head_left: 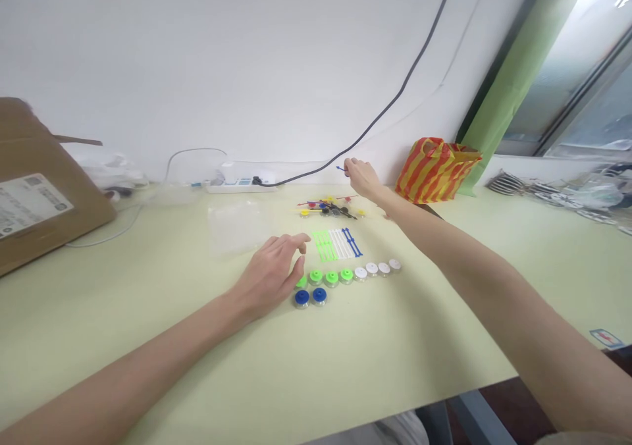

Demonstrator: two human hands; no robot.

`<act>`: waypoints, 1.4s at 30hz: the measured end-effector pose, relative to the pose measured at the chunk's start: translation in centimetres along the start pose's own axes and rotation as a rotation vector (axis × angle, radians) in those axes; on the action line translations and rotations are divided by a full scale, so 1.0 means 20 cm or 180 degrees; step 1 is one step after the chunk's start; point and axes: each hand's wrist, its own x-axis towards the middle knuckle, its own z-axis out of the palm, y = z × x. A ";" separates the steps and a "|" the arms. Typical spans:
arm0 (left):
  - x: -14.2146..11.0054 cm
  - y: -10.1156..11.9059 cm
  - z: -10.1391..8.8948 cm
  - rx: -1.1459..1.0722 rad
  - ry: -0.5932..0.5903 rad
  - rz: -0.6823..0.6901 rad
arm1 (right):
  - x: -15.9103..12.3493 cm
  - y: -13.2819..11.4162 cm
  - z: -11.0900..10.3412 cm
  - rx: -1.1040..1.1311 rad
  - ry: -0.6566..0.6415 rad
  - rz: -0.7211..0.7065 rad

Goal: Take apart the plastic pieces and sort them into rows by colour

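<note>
Your right hand is raised near the wall at one o'clock from the laid-out strips, its fingertips pinching a small blue arrow pointer. Your left hand lies at eight o'clock, thumb and forefinger apart, with nothing visible between them; whether the thumb touches the partly hidden end green-topped disc is unclear.

At the centre of the desk, green strips, white strips and blue strips lie side by side. At six o'clock sit green-topped discs, white-topped discs and, nearest you, two blue-topped discs. A mixed pile lies at twelve.

The pointer looks thin, so a light pinch, and lowering it without brushing the pile, would probably serve best; resting the left hand lightly should keep the discs undisturbed.

A white label on the cardboard box, towards nine, is too blurred to read; the sticker at four o'clock shows a red mark, no legible words or brand
</note>
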 end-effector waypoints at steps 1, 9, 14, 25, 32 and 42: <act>0.00 0.00 0.00 -0.0037 0.0016 -0.0070 | -0.05 -0.02 -0.05 0.0126 0.0175 -0.0083; 0.01 0.04 0.02 -0.0616 0.0108 -0.0789 | -0.76 -0.49 -0.35 0.2806 0.0248 -0.0740; 0.01 0.10 0.01 -0.0682 0.0157 -0.0482 | -1.00 -0.67 -0.36 0.3869 -0.0283 -0.0557; 0.02 0.11 -0.01 -0.0497 0.0248 0.0149 | -1.04 -0.65 -0.35 0.4454 -0.0536 -0.0313; 0.02 0.10 -0.02 -0.0745 0.0081 0.0248 | -1.04 -0.64 -0.33 0.4807 -0.0788 -0.0366; 0.03 0.12 -0.02 -0.1167 -0.0117 0.0355 | -1.02 -0.60 -0.32 0.5085 -0.1206 -0.0371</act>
